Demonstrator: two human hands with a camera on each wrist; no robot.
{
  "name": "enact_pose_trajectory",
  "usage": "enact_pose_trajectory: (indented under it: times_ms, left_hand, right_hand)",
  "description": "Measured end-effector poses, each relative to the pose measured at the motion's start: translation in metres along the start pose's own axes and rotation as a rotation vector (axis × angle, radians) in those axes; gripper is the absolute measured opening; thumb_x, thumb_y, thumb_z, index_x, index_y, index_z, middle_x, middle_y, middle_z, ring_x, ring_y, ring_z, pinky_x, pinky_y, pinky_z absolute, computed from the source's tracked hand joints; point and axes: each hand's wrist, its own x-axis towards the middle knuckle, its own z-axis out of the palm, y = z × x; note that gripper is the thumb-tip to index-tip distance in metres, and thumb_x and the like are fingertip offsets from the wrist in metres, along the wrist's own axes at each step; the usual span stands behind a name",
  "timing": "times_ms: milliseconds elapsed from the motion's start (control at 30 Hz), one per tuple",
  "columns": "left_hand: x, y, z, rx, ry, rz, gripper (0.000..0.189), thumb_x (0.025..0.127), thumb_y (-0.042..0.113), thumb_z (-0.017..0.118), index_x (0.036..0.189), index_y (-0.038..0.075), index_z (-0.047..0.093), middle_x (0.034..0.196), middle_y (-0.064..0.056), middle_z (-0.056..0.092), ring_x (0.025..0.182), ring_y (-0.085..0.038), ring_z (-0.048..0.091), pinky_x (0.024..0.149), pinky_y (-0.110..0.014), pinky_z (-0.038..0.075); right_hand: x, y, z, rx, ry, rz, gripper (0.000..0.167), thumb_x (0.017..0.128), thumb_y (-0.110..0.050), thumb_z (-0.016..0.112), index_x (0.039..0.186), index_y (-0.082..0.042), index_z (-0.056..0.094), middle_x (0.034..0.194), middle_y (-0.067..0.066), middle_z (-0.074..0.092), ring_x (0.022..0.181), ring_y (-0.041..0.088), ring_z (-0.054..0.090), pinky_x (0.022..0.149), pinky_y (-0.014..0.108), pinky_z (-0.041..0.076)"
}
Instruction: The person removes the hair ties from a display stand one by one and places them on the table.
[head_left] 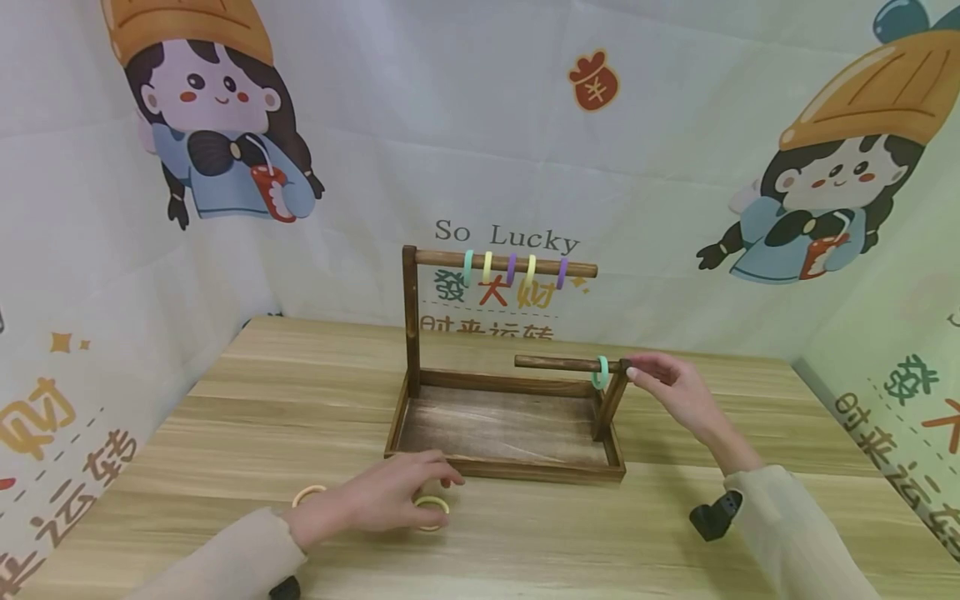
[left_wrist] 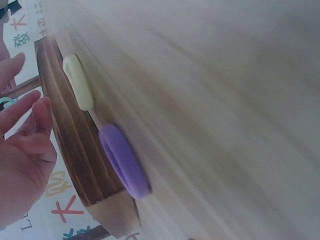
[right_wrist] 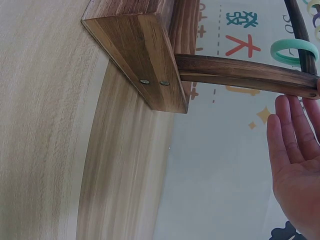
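Note:
My left hand (head_left: pixel 386 493) hovers low over the table in front of the wooden rack (head_left: pixel 517 473), its fingers loosely bent and holding nothing. A yellow ring (head_left: pixel 432 502) lies under its fingertips, and another yellowish ring (head_left: pixel 309 492) shows behind the wrist. In the left wrist view a pale yellow ring (left_wrist: pixel 78 82) and a purple ring (left_wrist: pixel 124 161) lie on the table beside the hand. My right hand (head_left: pixel 678 396) touches the top of the rack's short post (head_left: pixel 612 404) with its fingertips, fingers mostly straight. A mint green ring (head_left: pixel 601 372) hangs on the short bar (head_left: pixel 555 363) close to that post.
On the rack's taller bar (head_left: pixel 442 259) hang several rings in green, yellow and purple. The rack's base is a shallow tray. Printed cloth (head_left: pixel 480 150) encloses the table (head_left: pixel 247 417) at the back and sides. A black device (head_left: pixel 714 517) sits at the right sleeve.

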Motion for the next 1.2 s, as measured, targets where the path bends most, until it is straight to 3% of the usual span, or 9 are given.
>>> enact_pose_trajectory:
  times_ms: [167,367,533,633,900,1200]
  left_hand:
    - [0.007,0.006,0.000,-0.042,0.039,0.062,0.035,0.083,0.028,0.062,0.112,0.011,0.058,0.092,0.005,0.052,0.062,-0.001,0.045,0.053,-0.016,0.039]
    - [0.018,0.011,-0.003,-0.096,0.145,0.152,0.031,0.083,0.023,0.062,0.110,0.008,0.059,0.097,0.000,0.055,0.071,-0.001,0.051,0.061,-0.023,0.045]
    - [0.028,0.012,-0.006,-0.124,0.214,0.196,0.029,0.085,0.023,0.060,0.108,0.007,0.058,0.091,0.000,0.056,0.073,-0.005,0.052,0.056,-0.019,0.045]
    - [0.034,0.013,-0.009,-0.129,0.237,0.204,0.029,0.086,0.024,0.059,0.108,0.006,0.059,0.091,0.002,0.055,0.072,-0.007,0.052,0.053,-0.017,0.044]
    - [0.047,0.014,-0.019,-0.153,0.262,0.186,0.025,0.086,0.019,0.059,0.107,0.006,0.059,0.098,0.001,0.056,0.082,-0.011,0.053,0.060,-0.018,0.046]
    - [0.057,0.007,-0.031,-0.102,0.312,0.198,0.025,0.086,0.021,0.059,0.107,0.009,0.060,0.096,0.005,0.055,0.083,-0.009,0.053,0.061,-0.021,0.046]
  right_hand:
    - [0.000,0.000,0.000,0.002,-0.002,0.002,0.042,0.090,-0.030,0.052,0.119,0.000,0.051,0.114,0.014,0.054,0.098,0.017,0.053,0.081,0.034,0.044]
    - [0.000,0.000,-0.001,0.010,-0.003,-0.003,0.042,0.090,-0.030,0.051,0.119,0.000,0.051,0.115,0.014,0.053,0.098,0.016,0.053,0.082,0.036,0.044]
    - [0.000,0.000,0.000,0.009,-0.001,-0.006,0.041,0.090,-0.029,0.052,0.119,0.000,0.051,0.114,0.014,0.054,0.098,0.016,0.053,0.082,0.037,0.043]
    - [0.000,0.000,0.000,0.010,0.000,-0.007,0.041,0.090,-0.029,0.052,0.118,0.000,0.051,0.114,0.014,0.054,0.097,0.016,0.054,0.081,0.035,0.044]
    - [-0.001,0.001,0.000,0.015,-0.003,-0.007,0.040,0.090,-0.029,0.052,0.118,0.000,0.051,0.113,0.014,0.054,0.096,0.013,0.054,0.079,0.026,0.044]
    - [0.000,0.001,-0.001,0.004,-0.001,-0.006,0.041,0.090,-0.029,0.052,0.118,0.000,0.051,0.113,0.014,0.054,0.096,0.015,0.054,0.080,0.030,0.045]
